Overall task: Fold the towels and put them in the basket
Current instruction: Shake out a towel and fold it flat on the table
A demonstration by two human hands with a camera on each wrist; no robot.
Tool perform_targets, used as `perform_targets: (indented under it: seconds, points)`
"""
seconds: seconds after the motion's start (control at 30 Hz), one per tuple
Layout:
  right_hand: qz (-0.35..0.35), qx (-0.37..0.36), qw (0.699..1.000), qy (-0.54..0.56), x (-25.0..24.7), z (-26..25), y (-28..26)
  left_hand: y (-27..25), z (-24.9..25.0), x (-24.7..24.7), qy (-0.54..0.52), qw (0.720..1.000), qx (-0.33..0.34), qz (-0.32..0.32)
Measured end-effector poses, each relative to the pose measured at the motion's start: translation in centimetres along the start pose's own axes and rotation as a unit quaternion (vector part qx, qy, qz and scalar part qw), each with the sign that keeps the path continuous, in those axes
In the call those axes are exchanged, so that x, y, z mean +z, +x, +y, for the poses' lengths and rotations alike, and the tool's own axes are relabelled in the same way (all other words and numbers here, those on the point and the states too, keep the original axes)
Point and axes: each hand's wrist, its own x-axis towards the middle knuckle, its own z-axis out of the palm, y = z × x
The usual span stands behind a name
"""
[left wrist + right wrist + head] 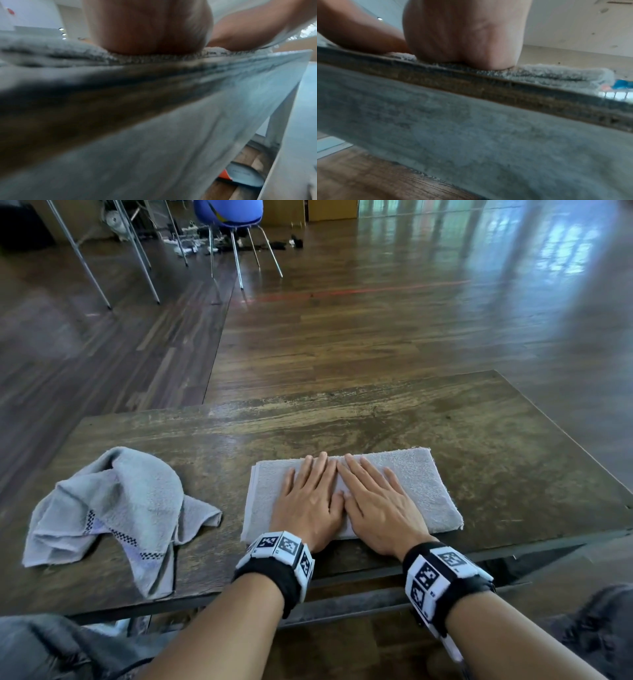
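Both palms are laid flat on the folded grey terry towel (352, 494), which sits at 6 o'clock on the worn dark wooden table (342, 419). The left hand (308, 501) and the right hand (373, 501) are spread side by side, fingers straight, thumbs touching; nothing is gripped, the cloth is only pressed. A second crumpled grey towel with a checkered band (116, 515) is left unfolded at 8 o'clock, well apart from the folded one. No basket is seen in any view.

Risks, as judged: the folded towel's near edge lies just at the table's near edge, so it could be dragged off toward the lap if the palms are pulled back. The stacked layers seen in the wrist views could slip apart if the towel is lifted from one side only. The crumpled towel's corner hangs near the 7 o'clock edge and could be snagged or knocked down.

Open table is available at 12 and 2 o'clock for sliding or another fold. The right edge runs close at 3 o'clock.
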Motion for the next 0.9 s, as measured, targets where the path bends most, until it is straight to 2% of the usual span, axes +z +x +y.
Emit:
perform_targets:
  seconds: [0.17, 0.4, 0.9]
  points:
    - [-0.014, 0.015, 1.000, 0.008, -0.3, 0.3, 0.2, -0.2, -0.3, 0.0, -0.005, 1.000, -0.004, 0.006]
    - [-0.035, 0.062, 0.997, -0.005, -1.2, 3.2, -0.4, -0.8, -1.8, -0.6, 0.006, 1.000, -0.020, -0.008]
    - [-0.032, 0.197, 0.979, -0.035, -2.1, 5.8, -1.7, -2.4, -4.1, -1.8, 0.019, 0.997, -0.063, -0.027]
